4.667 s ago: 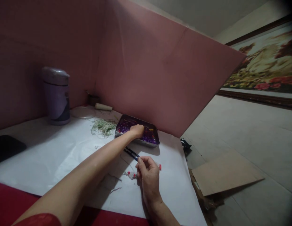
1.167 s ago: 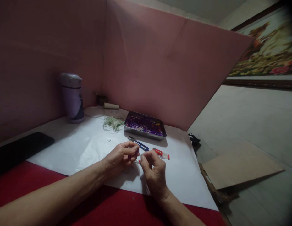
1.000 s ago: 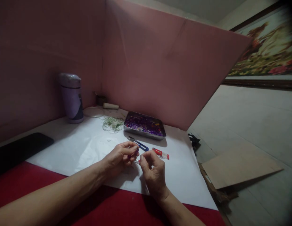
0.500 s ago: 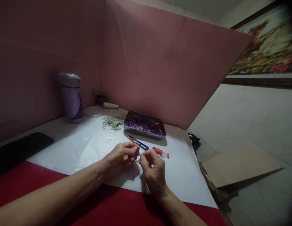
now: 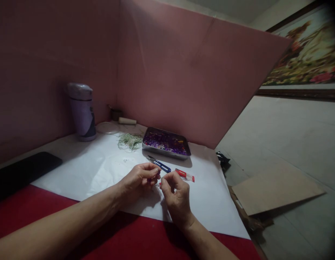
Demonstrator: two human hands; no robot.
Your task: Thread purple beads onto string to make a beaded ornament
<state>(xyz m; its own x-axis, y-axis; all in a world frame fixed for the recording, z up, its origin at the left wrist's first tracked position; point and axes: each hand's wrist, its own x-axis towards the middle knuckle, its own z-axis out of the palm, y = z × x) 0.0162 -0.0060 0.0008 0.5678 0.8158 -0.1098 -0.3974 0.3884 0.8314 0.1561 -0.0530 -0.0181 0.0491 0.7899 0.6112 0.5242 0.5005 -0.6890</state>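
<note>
Pink panels (image 5: pixel 194 79) behind the metal tray (image 5: pixel 164 153), bench (image 5: pixel 213 207) beneath it, purple flask (image 5: pixel 82 118) left of it. Holds both hands slightly apart in front of it: clasps purple beads (image 5: pixel 149 180) in the left hand (image 5: pixel 139 178), presses thumb and forefinger together in the right hand (image 5: pixel 176 196), contents unclear. Tangled thread (image 5: pixel 129 142) just left of the tray; blue snips (image 5: pixel 163 167) and red packet (image 5: pixel 185 175) in front.

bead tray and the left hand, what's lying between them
The blue thread snips lie on the white sheet between the bead tray and left hand, as the head view shows.
</note>
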